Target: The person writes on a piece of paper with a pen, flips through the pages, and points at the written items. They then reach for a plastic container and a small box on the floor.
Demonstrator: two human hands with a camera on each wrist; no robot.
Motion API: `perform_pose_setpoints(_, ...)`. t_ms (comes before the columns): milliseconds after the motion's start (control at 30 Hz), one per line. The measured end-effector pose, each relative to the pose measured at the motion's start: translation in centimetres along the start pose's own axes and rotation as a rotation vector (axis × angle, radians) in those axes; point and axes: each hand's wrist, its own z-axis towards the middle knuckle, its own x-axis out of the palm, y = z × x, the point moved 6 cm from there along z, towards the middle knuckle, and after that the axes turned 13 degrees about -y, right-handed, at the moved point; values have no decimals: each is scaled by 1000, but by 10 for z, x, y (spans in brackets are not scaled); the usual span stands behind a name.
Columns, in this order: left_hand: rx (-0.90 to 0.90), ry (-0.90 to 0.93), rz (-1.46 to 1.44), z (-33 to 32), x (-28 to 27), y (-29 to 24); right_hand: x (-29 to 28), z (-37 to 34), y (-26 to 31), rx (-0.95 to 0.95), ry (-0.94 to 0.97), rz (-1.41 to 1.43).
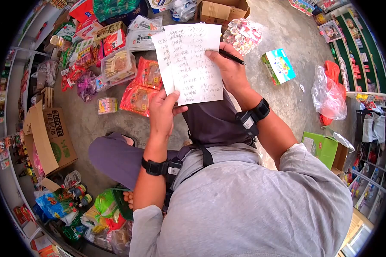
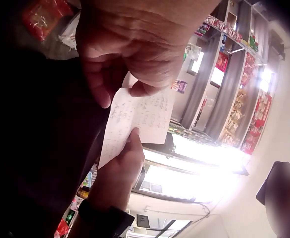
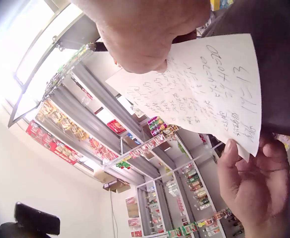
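A white sheet of paper (image 1: 193,68) covered in handwriting is held up between both hands above the lap. The left hand (image 1: 163,109) pinches its lower left corner, thumb on the written side. At the upper right edge the right hand (image 1: 231,70) grips the paper with the thumb on top, and a black pen (image 1: 232,57) lies in that same hand, pointing right. In the left wrist view the left hand (image 2: 135,49) is close above the paper (image 2: 140,114). The right wrist view shows the paper (image 3: 209,89) below the right hand (image 3: 145,34).
Packaged snacks (image 1: 141,90), a clear plastic tub (image 1: 118,66) and a cardboard box (image 1: 51,137) lie on the floor to the left. Rightward are a blue-green box (image 1: 278,66), plastic bags (image 1: 329,92) and a green box (image 1: 319,147). Stocked shelves (image 1: 358,55) line both sides.
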Motion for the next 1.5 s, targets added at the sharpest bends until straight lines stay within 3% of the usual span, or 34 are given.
perform_pose_setpoints(700,7,-57,41,0,-1,13,-4,0,-2,33,-21,5)
perform_pose_setpoints(800,17,-71,48,-2,0,12,-14,3,4,-65,-131,-64)
perform_pose_setpoints(1033,38,-78,51,-3,0,13,-24,-4,55,-300,-164,-27)
perform_pose_setpoints(1133,38,-78,66,1,0,21,-17,-27,73,-336,-84,-156)
perform_pose_setpoints(1233,148,-87,228,5,-10,24,11,-53,65,-379,52,-228)
perform_pose_setpoints(1267,126,-98,79,5,-7,24,20,-62,61,-412,107,-242)
perform_pose_setpoints(1367,91,-63,104,-1,-3,15,47,-88,58,-604,230,-426)
perform_pose_setpoints(1500,84,-47,105,-7,-1,8,59,-97,50,-702,286,-554)
